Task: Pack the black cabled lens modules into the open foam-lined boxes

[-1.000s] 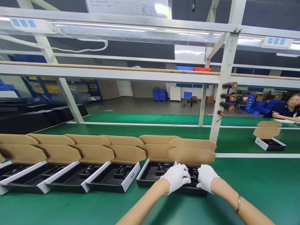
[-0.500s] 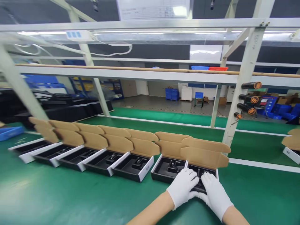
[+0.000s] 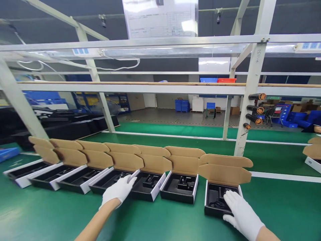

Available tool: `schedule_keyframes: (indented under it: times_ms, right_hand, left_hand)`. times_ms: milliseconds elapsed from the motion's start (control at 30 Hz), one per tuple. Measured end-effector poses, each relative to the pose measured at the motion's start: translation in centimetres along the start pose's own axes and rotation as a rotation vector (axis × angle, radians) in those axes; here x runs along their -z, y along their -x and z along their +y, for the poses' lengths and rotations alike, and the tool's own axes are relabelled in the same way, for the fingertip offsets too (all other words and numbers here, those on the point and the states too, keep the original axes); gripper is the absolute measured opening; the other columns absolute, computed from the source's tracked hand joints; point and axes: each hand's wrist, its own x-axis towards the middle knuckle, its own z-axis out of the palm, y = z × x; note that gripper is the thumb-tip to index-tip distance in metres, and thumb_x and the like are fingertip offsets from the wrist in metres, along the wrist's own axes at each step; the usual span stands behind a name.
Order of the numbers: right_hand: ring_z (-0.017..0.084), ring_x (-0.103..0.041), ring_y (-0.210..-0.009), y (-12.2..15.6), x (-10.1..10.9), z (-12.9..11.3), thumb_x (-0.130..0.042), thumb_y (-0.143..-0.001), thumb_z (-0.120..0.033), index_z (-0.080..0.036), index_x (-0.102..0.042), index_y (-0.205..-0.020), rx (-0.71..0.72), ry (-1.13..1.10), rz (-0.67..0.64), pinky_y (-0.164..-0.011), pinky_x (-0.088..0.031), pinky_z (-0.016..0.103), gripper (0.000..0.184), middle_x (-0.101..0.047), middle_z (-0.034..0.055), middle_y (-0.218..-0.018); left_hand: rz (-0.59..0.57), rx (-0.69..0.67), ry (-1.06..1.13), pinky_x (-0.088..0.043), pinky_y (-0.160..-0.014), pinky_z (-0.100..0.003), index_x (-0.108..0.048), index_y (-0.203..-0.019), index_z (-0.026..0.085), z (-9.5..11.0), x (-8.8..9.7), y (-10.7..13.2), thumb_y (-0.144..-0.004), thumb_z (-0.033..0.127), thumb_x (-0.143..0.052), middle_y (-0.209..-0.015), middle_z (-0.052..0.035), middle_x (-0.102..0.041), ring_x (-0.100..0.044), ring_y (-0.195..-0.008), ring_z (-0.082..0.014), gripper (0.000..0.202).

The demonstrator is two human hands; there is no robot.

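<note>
My right hand (image 3: 242,212), in a white glove, lies with fingers stretched out over the right part of the rightmost open box (image 3: 217,211). That box has a black insert with a small black cable (image 3: 217,203) coiled in it; whatever lies under my fingertips is hidden. Further left, my gloved left hand (image 3: 117,191) hovers over or touches the front of another open box (image 3: 96,188), fingers extended, with nothing visible in it. Between my hands stand two more open boxes, one (image 3: 177,197) with a black molded piece (image 3: 187,182) in its insert.
Several more open boxes (image 3: 43,182) with raised brown lids continue the row leftward on the green table (image 3: 140,221). A white metal post (image 3: 247,100) with black cylinders (image 3: 255,109) clipped to it rises behind. Another open box (image 3: 312,163) sits far right.
My left hand has left the rightmost box and moved left along the row. The rightmost box now stands apart from its neighbour. My right hand has flattened, and the cable shows.
</note>
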Motion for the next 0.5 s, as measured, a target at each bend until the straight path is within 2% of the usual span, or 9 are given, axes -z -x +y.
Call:
schedule_keyframes:
  times_ms: [100, 167, 333, 433, 500]
  right_hand:
    - [0.038, -0.056, -0.119, 2.5, 0.7, 3.1, -0.068, -0.078, -0.046, -0.015, -0.062, -0.126, -0.078, 0.011, -0.008, -0.101, -0.046, 0.053, 0.058, -0.06, 0.0181, -0.13]
    - [0.038, -0.057, -0.116, 2.9, 1.3, 4.3, -0.068, -0.079, -0.044, -0.016, -0.064, -0.124, -0.125, 0.017, -0.016, -0.101, -0.045, 0.055, 0.053, -0.062, 0.0177, -0.126]
    - [0.037, -0.056, -0.117, -0.9, 2.5, 3.7, -0.071, -0.078, -0.035, -0.016, -0.063, -0.122, -0.079, -0.028, -0.027, -0.103, -0.041, 0.055, 0.049, -0.063, 0.0175, -0.124]
    - [0.035, -0.053, -0.121, -2.6, 3.1, 4.0, -0.071, -0.079, -0.038, -0.013, -0.059, -0.127, 0.019, -0.081, -0.101, -0.105, -0.04, 0.05, 0.055, -0.06, 0.019, -0.129]
    - [0.032, -0.051, -0.124, -2.4, 3.8, 5.3, -0.07, -0.08, -0.038, -0.014, -0.057, -0.129, 0.064, -0.109, -0.144, -0.107, -0.039, 0.046, 0.056, -0.058, 0.0173, -0.132]
  left_hand:
    - [-0.057, 0.011, 0.007, -0.045, -0.094, -0.047, -0.054, -0.129, 0.012, -0.1, -0.9, -0.6, -0.089, 0.054, -0.027, -0.131, -0.0195, -0.058, -0.061, -0.11, -0.0374, 0.064]
    - [-0.068, 0.007, 0.012, -0.043, -0.096, -0.048, -0.051, -0.13, 0.013, 0.1, -1.2, -0.8, -0.089, 0.055, -0.025, -0.133, -0.0195, -0.056, -0.059, -0.112, -0.0381, 0.065]
    - [-0.091, -0.029, 0.022, -0.042, -0.096, -0.05, -0.051, -0.131, 0.013, 1.9, -1.7, 0.0, -0.089, 0.057, -0.022, -0.131, -0.0209, -0.057, -0.059, -0.111, -0.0398, 0.067]
    - [-0.089, -0.092, 0.026, -0.045, -0.093, -0.05, -0.051, -0.131, 0.014, 4.2, -2.6, 1.0, -0.088, 0.058, -0.023, -0.129, -0.0207, -0.059, -0.062, -0.107, -0.0391, 0.067]
    - [-0.069, -0.158, 0.031, -0.047, -0.089, -0.049, -0.054, -0.128, 0.015, 6.0, -3.5, 1.7, -0.087, 0.059, -0.024, -0.124, -0.0188, -0.063, -0.065, -0.101, -0.0376, 0.067]
